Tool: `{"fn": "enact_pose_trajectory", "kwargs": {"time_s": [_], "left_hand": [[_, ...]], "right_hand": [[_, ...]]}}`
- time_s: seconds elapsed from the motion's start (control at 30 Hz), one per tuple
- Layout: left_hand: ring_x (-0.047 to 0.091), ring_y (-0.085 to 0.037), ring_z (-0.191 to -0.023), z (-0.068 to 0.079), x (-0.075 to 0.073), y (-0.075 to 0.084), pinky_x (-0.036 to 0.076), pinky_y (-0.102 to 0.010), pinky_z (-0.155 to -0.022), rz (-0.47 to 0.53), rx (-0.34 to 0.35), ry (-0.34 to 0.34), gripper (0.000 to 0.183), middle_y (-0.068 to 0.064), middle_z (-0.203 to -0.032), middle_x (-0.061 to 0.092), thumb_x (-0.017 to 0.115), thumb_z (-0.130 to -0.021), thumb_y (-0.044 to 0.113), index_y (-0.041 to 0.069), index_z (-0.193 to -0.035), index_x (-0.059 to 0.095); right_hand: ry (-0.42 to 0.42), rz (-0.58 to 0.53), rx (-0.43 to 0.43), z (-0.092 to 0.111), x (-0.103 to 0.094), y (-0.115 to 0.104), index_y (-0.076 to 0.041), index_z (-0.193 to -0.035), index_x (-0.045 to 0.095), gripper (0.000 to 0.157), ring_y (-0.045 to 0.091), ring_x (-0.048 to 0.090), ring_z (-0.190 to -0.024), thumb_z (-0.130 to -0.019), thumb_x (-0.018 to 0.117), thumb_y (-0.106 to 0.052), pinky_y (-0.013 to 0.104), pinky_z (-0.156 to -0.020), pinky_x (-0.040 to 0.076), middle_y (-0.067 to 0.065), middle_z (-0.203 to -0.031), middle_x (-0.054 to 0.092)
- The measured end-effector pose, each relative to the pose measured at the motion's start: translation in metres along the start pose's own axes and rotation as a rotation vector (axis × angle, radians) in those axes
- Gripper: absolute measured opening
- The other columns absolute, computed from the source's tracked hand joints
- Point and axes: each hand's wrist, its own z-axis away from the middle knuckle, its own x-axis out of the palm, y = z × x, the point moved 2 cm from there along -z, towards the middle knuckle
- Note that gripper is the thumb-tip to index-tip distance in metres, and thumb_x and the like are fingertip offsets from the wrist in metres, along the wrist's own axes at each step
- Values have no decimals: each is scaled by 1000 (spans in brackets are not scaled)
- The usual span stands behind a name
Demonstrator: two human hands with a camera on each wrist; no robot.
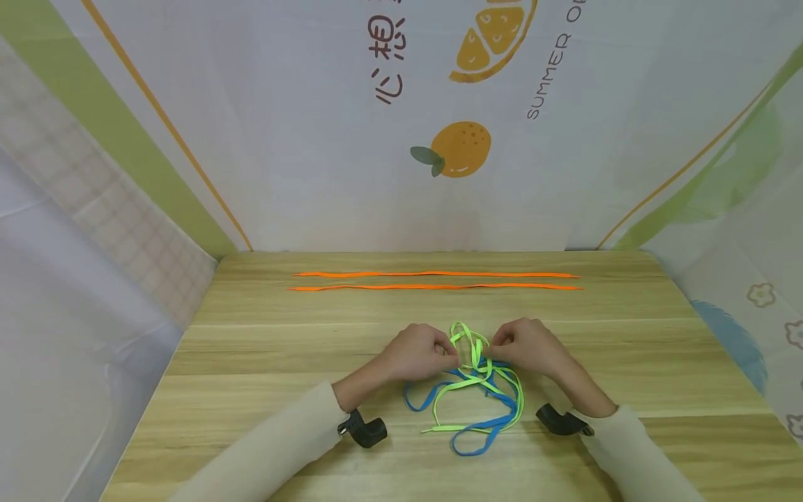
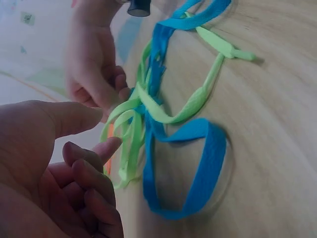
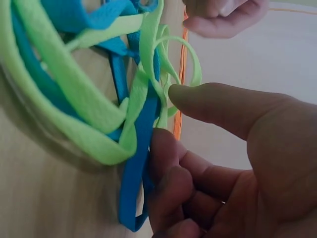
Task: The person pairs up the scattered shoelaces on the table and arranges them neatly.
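Flat green shoelace (image 1: 475, 382) and blue shoelace (image 1: 498, 423) lie tangled together on the wooden table, with loops spreading toward the front. My left hand (image 1: 424, 353) is at the left side of the tangle, its thumb and index finger apart beside the green loops in the left wrist view. From the right, my right hand (image 1: 530, 346) reaches the upper part of the tangle. In the right wrist view its thumb (image 3: 195, 99) overlaps a green loop, and a gap shows between thumb and index finger. The other fingers of both hands are loosely bent.
Two orange shoelaces (image 1: 439, 273) lie straight and side by side near the back edge of the table (image 1: 251, 397). A printed cloth (image 1: 326, 139) hangs behind it. Black wrist mounts (image 1: 366, 430) sit at both pale sleeves.
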Motion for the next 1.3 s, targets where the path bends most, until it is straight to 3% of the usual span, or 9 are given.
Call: {"fn": "enact_pose_trajectory", "kwargs": {"time_s": [0.3, 0.5, 0.63, 0.73, 0.93, 1.07, 1.3], "left_hand": [[36, -4, -48, -12, 9, 1, 29, -21, -50, 9, 5, -15, 15, 14, -51, 46, 76, -97, 22, 13, -94, 88], [50, -6, -52, -24, 9, -15, 40, -24, -50, -15, 53, 108, 15, 12, -61, 57, 71, -97, 27, 19, -92, 82], [50, -10, -54, -22, -5, -6, 39, -26, -52, 69, 57, 165, 13, 6, -68, 60, 73, -101, 27, 16, -97, 79], [50, -11, -60, -17, -17, 9, 40, -26, -57, 140, 65, 136, 15, 3, -78, 62, 76, -101, 25, 12, -108, 80], [59, -11, -81, -18, -23, 16, 49, -26, -70, 98, 170, -1, 26, 6, -99, 67, 76, -103, 24, 13, -126, 83], [61, -13, -88, -18, -26, 16, 50, -27, -74, 130, 205, -52, 18, 7, -99, 68, 77, -103, 22, 15, -117, 85], [60, -11, -91, -14, -32, 15, 50, -27, -78, 230, 185, -77, 9, 8, -93, 69, 79, -102, 23, 14, -101, 80]], "right_hand": [[-30, 2, -18, -1, 4, 0, -10, -85, 80, 17, 13, 59, -68, -91, 86, -24, 33, -63, 49, -7, -75, 71], [-26, -7, -75, -1, 1, -7, -11, -84, 78, 11, 11, 58, -66, -90, 85, -18, 30, -61, 49, -8, -72, 68], [-10, -16, -103, 1, -5, -15, -12, -87, 78, 9, 12, 60, -68, -91, 84, -16, 31, -64, 50, -8, -73, 68], [-6, -19, -120, 3, -10, -22, -13, -88, 77, 8, 12, 60, -68, -92, 84, -16, 30, -65, 50, -9, -74, 67], [-1, -53, -190, 8, -18, -37, -15, -90, 76, 10, 12, 60, -69, -93, 85, -11, 28, -66, 51, -10, -75, 66], [5, -63, -223, 12, -23, -47, -16, -90, 76, 10, 11, 61, -70, -93, 85, -11, 28, -66, 52, -11, -75, 66], [-20, -111, -257, 17, -31, -52, -17, -90, 77, 10, 11, 59, -70, -93, 86, -14, 27, -63, 50, -10, -75, 65]]}}
